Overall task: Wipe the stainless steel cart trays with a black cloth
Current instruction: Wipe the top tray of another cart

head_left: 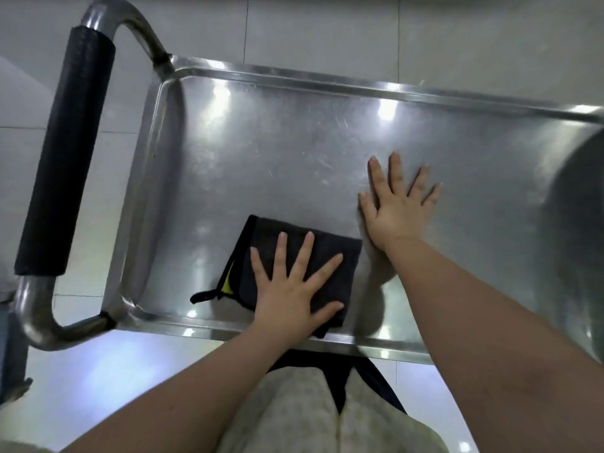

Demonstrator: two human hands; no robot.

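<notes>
The stainless steel cart tray fills the middle of the head view, seen from above. A folded black cloth with a yellow tag and a small loop lies on the tray close to its near rim. My left hand presses flat on the cloth, fingers spread. My right hand lies flat on the bare steel just right of the cloth, fingers spread, holding nothing.
The cart's handle, a steel tube with a black grip, curves off the tray's left end. Pale floor tiles surround the cart. A dark reflection covers the tray's right end. My pale clothing shows below the near rim.
</notes>
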